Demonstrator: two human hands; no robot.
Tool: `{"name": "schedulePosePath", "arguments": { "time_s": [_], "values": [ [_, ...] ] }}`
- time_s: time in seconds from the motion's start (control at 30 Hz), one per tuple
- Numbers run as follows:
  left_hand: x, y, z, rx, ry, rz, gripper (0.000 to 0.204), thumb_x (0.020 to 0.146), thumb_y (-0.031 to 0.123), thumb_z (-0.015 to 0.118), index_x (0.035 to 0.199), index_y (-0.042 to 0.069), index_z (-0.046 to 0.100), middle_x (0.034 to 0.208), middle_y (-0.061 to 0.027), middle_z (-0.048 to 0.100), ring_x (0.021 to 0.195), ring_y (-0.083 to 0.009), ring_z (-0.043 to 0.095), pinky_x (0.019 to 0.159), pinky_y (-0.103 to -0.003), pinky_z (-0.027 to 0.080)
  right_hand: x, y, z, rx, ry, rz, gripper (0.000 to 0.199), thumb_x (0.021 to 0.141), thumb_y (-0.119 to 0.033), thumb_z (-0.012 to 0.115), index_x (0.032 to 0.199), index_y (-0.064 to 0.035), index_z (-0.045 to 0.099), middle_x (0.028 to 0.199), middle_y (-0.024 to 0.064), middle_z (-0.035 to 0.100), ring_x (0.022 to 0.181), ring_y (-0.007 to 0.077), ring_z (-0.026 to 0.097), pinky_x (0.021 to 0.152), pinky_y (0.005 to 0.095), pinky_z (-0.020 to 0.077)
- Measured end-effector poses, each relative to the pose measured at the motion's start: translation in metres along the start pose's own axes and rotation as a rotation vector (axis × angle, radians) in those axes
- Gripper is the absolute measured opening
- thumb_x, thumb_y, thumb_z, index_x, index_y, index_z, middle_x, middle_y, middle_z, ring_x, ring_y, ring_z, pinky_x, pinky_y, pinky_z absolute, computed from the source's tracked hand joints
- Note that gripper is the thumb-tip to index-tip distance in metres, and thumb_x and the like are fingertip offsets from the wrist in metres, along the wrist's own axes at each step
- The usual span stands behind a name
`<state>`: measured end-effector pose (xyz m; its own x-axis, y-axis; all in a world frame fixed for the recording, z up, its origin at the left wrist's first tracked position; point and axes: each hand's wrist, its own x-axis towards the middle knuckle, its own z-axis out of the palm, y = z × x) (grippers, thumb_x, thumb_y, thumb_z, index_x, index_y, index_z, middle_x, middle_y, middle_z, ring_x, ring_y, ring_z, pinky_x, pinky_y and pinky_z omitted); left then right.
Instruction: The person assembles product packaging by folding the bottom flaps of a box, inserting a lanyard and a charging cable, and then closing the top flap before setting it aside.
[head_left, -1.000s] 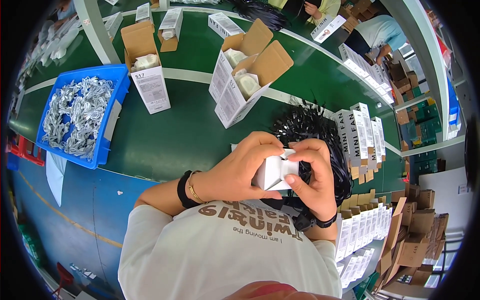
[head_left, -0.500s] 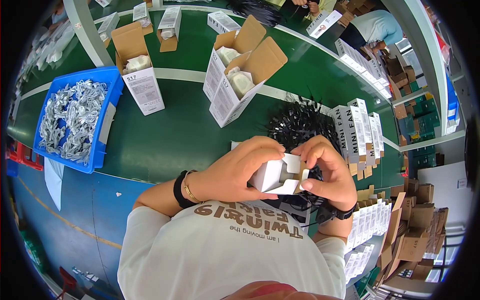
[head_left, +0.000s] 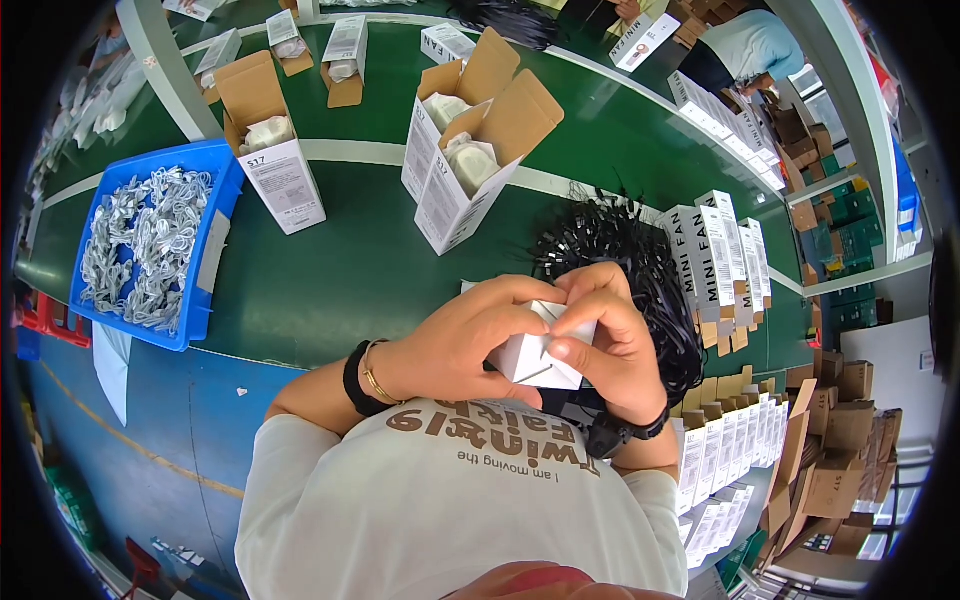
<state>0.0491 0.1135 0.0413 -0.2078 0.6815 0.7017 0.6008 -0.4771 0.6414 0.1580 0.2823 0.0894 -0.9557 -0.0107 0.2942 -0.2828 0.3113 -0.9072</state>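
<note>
A small white carton [head_left: 540, 366] is held in front of my chest, its end facing up at me with the lid down over the opening. My left hand [head_left: 465, 335] wraps round its left side, thumb and fingers on opposite faces. At the lid, my right hand [head_left: 612, 345] pinches the right edge with its thumb and fingertips. Just beyond my hands lies a heap of black straps or cords [head_left: 610, 245]. Two open white cartons [head_left: 455, 205] with wrapped white items inside stand ahead, and another open carton [head_left: 285, 185] stands to their left.
A blue bin [head_left: 205, 290] of bundled white cables sits at the table's left edge. Stacked white cartons [head_left: 712, 255] stand at right, with rows of upright open cartons [head_left: 720, 445] nearer me. White metal posts [head_left: 165, 70] rise from the green table. Another person [head_left: 750, 45] works at the far right.
The carton's open end flaps have been folded down, and its lid now covers the opening. My right hand has moved left and inward onto the lid; my left hand keeps its hold.
</note>
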Motion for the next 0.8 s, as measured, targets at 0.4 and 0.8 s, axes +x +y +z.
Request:
{"name": "schedulePosePath", "arguments": {
  "time_s": [0.4, 0.8],
  "values": [
    [-0.001, 0.000, -0.001, 0.034, 0.056, 0.020, 0.048, 0.063, 0.026, 0.084, 0.099, 0.010, 0.058, 0.132, -0.0169, 0.043, 0.113, -0.0345, 0.047, 0.090, -0.043, 0.042, -0.010, 0.005, 0.012, 0.446, 0.035, 0.294, 0.061, 0.085, -0.016, 0.060, 0.139, -0.0036, 0.034, 0.131, 0.0121, 0.045, 0.120, 0.0215, 0.043, 0.102, 0.0346, 0.0335],
    [-0.007, -0.003, -0.001, 0.037, -0.012, 0.029, 0.037, 0.074, 0.035, 0.077, 0.093, 0.012, 0.055, 0.132, -0.0242, 0.038, 0.118, -0.0397, 0.043, 0.094, -0.045, 0.040, -0.010, 0.012, 0.015, 0.483, 0.035, 0.241, 0.056, 0.085, -0.016, 0.056, 0.136, -0.0031, 0.036, 0.129, 0.0119, 0.045, 0.118, 0.0209, 0.044, 0.100, 0.0338, 0.0349]
  ]
}}
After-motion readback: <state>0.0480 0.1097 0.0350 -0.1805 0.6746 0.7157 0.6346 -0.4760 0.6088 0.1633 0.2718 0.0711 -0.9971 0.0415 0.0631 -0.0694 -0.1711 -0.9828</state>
